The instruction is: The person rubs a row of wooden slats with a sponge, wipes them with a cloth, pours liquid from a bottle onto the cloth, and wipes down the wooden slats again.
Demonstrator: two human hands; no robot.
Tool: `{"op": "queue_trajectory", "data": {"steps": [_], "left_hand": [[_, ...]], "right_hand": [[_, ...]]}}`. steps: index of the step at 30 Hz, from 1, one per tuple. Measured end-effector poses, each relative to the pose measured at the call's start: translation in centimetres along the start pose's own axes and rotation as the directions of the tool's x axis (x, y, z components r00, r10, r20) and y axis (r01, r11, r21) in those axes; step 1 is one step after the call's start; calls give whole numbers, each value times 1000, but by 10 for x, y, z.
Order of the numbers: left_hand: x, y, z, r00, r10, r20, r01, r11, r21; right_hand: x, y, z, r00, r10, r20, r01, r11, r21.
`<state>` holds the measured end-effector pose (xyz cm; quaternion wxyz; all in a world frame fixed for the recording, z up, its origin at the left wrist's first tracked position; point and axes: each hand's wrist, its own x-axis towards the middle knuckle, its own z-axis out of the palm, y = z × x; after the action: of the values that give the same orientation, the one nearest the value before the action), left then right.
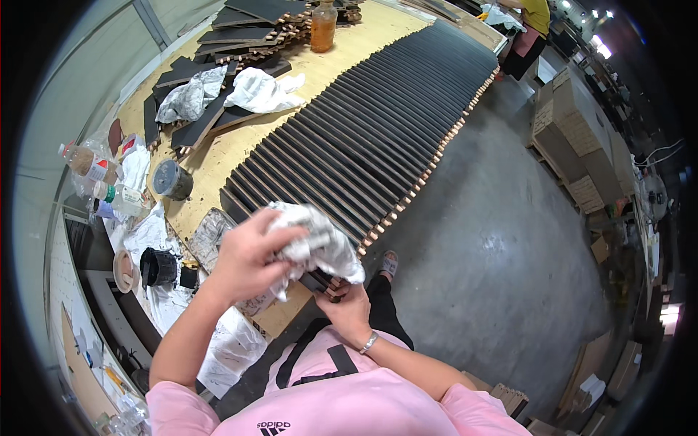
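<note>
My left hand (251, 258) is closed round a crumpled white cloth (320, 236), which lies over the near end of some black wooden boards. Beneath it, my right hand (347, 312) grips the ends of black boards (331, 285) with light wood notches, at the table's near edge. The cloth hides most of what I hold there. Beyond stretches a long row of black boards (349, 134) standing on edge, side by side, their notched bare-wood ends facing right.
On the yellowish table (207, 156) are stacked black boards (247, 33), a bottle of orange liquid (323, 27), white rags (262, 91) and a dark pot (172, 179). Bottles (94, 163) and a black container (158, 267) stand left. Cartons (574, 116) sit right; another person (534, 29) stands far off.
</note>
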<state>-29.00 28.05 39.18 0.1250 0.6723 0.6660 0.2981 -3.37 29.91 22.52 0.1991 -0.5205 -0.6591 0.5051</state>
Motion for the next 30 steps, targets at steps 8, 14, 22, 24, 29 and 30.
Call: {"op": "queue_trajectory", "data": {"steps": [8, 14, 22, 24, 29, 30], "left_hand": [[-21, 18, 88, 974, -218, -60, 226, 947, 229], [-3, -1, 68, 945, -254, -207, 188, 937, -295], [13, 81, 104, 937, -328, 119, 298, 929, 218], [9, 51, 87, 987, -157, -34, 145, 961, -236], [28, -20, 80, 804, -577, -147, 591, 801, 89], [21, -9, 105, 886, -414, -210, 463, 819, 339]], "right_hand": [[-2, 18, 11, 995, -80, 58, 83, 996, -45], [3, 19, 9, 989, -19, 144, 22, 1000, -19], [11, 110, 21, 926, -377, 25, 377, 917, -130], [14, 98, 23, 927, -375, -13, 374, 926, -50], [5, 20, 11, 997, -30, 76, 19, 989, 149], [11, 35, 13, 997, -38, 72, 26, 987, 156]]}}
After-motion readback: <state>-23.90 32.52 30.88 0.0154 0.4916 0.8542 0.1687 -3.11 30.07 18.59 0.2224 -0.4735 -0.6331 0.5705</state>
